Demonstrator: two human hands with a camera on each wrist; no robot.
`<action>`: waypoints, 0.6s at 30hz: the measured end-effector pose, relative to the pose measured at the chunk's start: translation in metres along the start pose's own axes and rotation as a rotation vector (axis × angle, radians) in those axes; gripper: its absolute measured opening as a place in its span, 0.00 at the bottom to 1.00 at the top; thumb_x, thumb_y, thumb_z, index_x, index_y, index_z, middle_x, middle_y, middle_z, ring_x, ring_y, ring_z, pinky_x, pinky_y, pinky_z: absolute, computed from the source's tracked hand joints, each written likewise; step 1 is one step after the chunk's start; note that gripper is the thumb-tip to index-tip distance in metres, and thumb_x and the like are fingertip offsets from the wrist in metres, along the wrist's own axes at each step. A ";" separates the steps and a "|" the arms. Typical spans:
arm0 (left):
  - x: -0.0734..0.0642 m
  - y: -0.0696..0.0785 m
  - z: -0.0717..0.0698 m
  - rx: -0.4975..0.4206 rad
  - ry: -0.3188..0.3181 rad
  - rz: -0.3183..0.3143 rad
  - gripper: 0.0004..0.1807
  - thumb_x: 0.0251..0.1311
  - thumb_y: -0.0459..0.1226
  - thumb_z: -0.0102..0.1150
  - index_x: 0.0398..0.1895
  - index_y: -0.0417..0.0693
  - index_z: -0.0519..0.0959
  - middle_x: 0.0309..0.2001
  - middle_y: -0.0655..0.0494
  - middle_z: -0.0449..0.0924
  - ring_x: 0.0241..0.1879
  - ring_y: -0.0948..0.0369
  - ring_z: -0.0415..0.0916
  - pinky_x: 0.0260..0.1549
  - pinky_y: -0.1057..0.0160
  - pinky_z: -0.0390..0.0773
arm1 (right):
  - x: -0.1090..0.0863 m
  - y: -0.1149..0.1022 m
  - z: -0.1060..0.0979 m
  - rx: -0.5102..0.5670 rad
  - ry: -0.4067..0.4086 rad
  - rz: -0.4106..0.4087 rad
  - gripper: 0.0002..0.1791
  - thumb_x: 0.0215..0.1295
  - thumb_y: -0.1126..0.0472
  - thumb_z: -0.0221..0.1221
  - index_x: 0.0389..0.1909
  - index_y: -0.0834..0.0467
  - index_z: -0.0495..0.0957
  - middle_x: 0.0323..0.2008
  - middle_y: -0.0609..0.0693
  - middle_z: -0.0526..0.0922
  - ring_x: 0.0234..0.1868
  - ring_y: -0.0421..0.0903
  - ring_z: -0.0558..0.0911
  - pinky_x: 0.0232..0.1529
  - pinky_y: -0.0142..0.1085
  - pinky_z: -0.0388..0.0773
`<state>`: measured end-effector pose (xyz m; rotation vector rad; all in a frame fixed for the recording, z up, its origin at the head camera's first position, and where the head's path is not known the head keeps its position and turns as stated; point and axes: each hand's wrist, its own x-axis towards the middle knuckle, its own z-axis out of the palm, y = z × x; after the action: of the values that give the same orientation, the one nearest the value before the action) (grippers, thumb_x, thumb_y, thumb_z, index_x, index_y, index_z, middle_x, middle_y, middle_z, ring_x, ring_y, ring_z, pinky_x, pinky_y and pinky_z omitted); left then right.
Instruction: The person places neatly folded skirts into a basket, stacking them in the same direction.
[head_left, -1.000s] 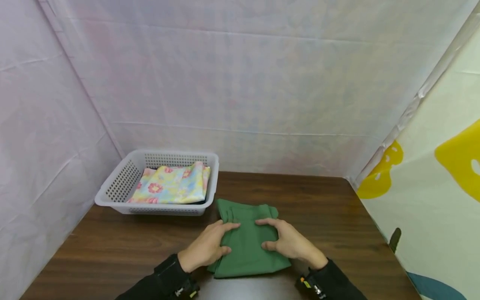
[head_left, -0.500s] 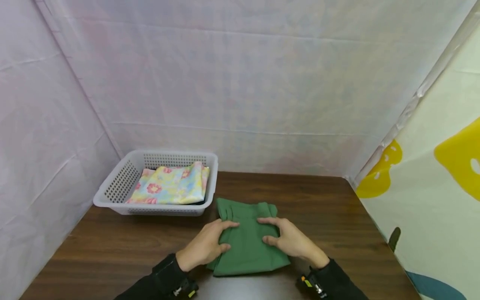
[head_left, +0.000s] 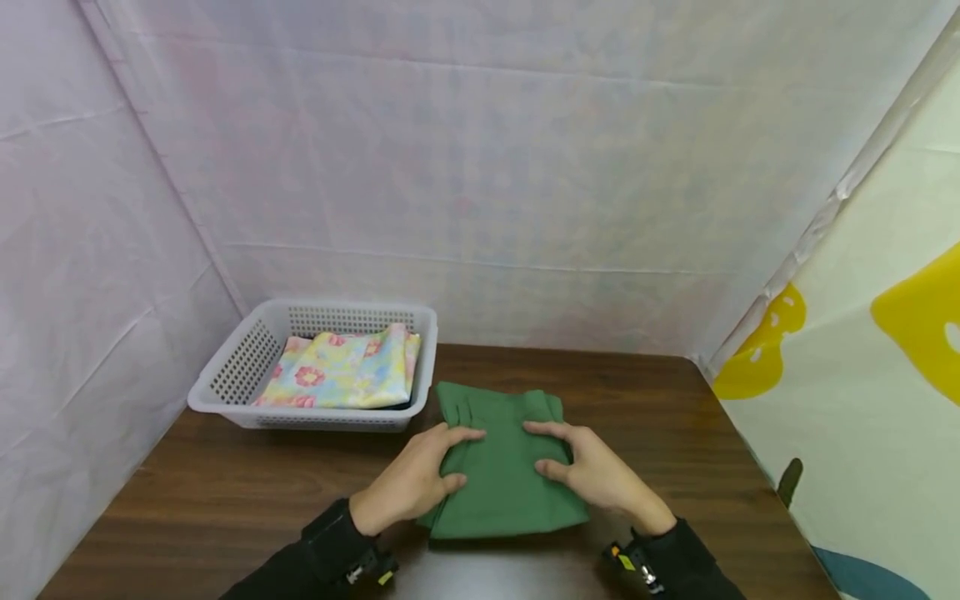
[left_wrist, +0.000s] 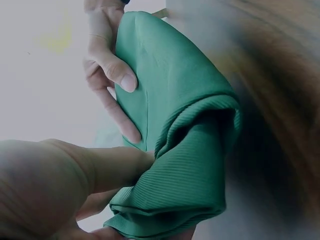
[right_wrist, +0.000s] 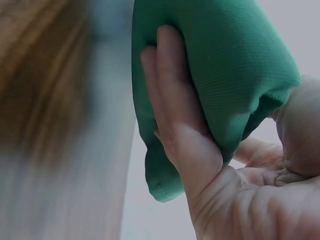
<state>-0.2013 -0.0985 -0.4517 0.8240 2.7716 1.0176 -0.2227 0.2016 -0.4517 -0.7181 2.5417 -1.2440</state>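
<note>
A folded green cloth [head_left: 504, 496] lies between my hands above the near part of the table, its lower edge apparently a little off the wood. My left hand [head_left: 412, 479] grips its left side, thumb and index finger on top. From the right, my other hand [head_left: 611, 471] holds the opposite side in the same way. In the right wrist view, fingers of the right hand [right_wrist: 192, 160] are tucked under the ribbed green cloth [right_wrist: 235, 55]. The left wrist view shows layered folds in the cloth [left_wrist: 170, 75], with the left thumb pressed into them.
At the back left of the brown table [head_left: 637, 400] stands a white perforated basket [head_left: 243, 367]. Inside lies a folded floral cloth [head_left: 341, 375], with something dark beneath it. White fabric walls [head_left: 480, 192] enclose the table at the back and sides.
Both hands have moved slightly away from the body and a little to the right with the green cloth, which seems raised slightly. The basket has stayed put.
</note>
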 end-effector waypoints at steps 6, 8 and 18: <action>0.003 0.008 -0.009 0.003 0.019 0.018 0.36 0.63 0.38 0.70 0.73 0.63 0.68 0.62 0.55 0.71 0.61 0.53 0.71 0.55 0.50 0.75 | -0.001 -0.006 -0.011 0.028 0.027 0.020 0.30 0.70 0.56 0.65 0.71 0.43 0.69 0.64 0.48 0.73 0.30 0.42 0.80 0.40 0.40 0.77; 0.004 0.011 -0.013 0.012 0.035 0.026 0.36 0.62 0.38 0.70 0.73 0.64 0.68 0.61 0.55 0.71 0.60 0.53 0.72 0.55 0.50 0.75 | -0.001 -0.009 -0.014 0.038 0.038 0.024 0.30 0.70 0.56 0.65 0.71 0.43 0.69 0.62 0.48 0.75 0.28 0.43 0.82 0.39 0.40 0.79; 0.010 0.019 -0.038 0.061 0.091 0.032 0.35 0.64 0.40 0.69 0.73 0.66 0.67 0.61 0.56 0.71 0.60 0.54 0.71 0.55 0.50 0.74 | 0.010 -0.029 -0.027 -0.049 0.135 -0.045 0.30 0.69 0.57 0.66 0.70 0.42 0.71 0.67 0.44 0.70 0.57 0.42 0.76 0.48 0.43 0.76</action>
<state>-0.2105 -0.1040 -0.4093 0.8539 2.8877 1.0051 -0.2322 0.1990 -0.4120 -0.7286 2.6872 -1.2893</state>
